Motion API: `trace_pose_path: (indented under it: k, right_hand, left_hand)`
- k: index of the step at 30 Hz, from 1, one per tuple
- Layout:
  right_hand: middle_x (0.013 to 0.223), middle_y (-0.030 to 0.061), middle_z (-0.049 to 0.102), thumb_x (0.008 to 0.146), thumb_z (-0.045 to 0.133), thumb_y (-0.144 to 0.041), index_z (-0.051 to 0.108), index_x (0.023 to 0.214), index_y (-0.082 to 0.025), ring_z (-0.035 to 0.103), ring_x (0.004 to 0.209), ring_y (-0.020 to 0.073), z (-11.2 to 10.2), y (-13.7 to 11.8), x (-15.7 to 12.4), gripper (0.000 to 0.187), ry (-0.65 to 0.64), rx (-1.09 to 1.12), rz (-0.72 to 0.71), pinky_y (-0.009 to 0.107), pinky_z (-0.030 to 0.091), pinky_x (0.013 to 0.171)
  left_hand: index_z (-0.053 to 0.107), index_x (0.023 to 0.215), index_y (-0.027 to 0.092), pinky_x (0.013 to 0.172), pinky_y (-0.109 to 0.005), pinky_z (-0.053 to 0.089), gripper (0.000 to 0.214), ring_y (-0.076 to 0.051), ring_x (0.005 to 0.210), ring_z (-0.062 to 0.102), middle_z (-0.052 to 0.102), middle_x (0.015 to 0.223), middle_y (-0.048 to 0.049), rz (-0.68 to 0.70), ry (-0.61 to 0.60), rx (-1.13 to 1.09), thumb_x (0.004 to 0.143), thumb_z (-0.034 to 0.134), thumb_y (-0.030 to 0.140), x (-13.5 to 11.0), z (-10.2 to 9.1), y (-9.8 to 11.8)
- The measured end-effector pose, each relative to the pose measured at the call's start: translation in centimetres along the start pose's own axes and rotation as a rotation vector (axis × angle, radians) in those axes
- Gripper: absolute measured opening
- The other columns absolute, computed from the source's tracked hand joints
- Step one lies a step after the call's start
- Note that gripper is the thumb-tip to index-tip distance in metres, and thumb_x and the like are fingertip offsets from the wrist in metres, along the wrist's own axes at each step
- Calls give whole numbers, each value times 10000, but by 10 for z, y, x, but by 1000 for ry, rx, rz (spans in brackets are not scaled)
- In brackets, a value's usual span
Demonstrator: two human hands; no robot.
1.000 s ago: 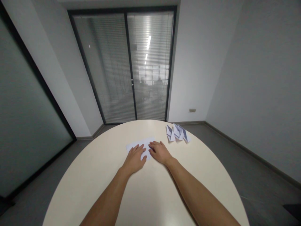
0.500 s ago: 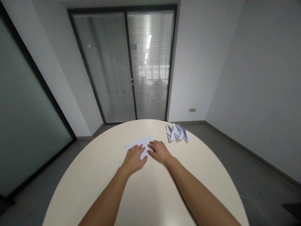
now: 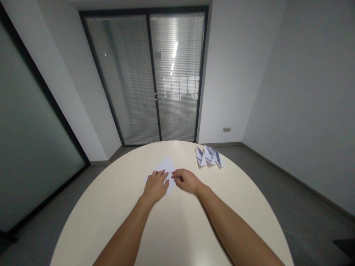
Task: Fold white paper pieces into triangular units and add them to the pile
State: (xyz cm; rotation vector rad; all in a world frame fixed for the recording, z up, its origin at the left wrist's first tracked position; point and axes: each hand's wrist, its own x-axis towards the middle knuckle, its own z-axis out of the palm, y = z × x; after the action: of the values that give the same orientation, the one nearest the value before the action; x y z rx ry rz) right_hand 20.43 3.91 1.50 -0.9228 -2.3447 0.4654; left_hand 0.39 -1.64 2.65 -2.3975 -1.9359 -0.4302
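Note:
A white sheet of paper [image 3: 167, 163] lies on the pale round table [image 3: 116, 199], turned with corners pointing away from and toward me. My left hand [image 3: 156, 186] rests on its left part, palm down, fingers spread and thumb apart. At the paper's right corner is my right hand [image 3: 186, 180], its fingers curled in and its thumb and index finger closed on the edge. The right fingertips and the left palm hide parts of the sheet.
Folded white paper pieces [image 3: 210, 156] stand in a row near the table's far right edge. Beyond the table is a dark-framed glass partition [image 3: 155, 77] with blinds. A wall socket [image 3: 226, 129] sits low on the wall.
The paper has turned, and a corner now points away from me. My right hand's fingers have curled in at its right corner, while my left hand has shifted slightly left.

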Motion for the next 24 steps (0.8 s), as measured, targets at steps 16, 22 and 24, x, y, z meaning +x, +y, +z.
trace_pose_path:
  k: [16,22,24]
  right_hand:
    - [1277,89,712,861,718,-344,804,1054,-252,631,1225,259,2,11,0,230,-56,122,-86,396,449,1089]
    - [1213,95,740,943,632,-399,799,1014,-218,651,1169,254,0,4,1,256,-33,115,-30,361,475,1018]
    - [1159,91,755,968,597,-385,784,1039,-209,679,1078,238,-4,0,1,267,-31,108,-13,333,493,948]
  left_hand:
    - [739,1217,257,1090,-386,421,395,-257,1228,578,662,1389,-14,-25,70,-193,1017,439,417,7,6,-17]
    - [756,1139,268,1034,-343,443,435,-229,1153,634,745,1230,-31,-27,98,-257,1045,354,407,5,-1,-17]
    - [757,1112,258,1020,-342,445,460,-230,1140,646,754,1201,-43,-27,106,-262,1051,330,418,4,-3,-17]
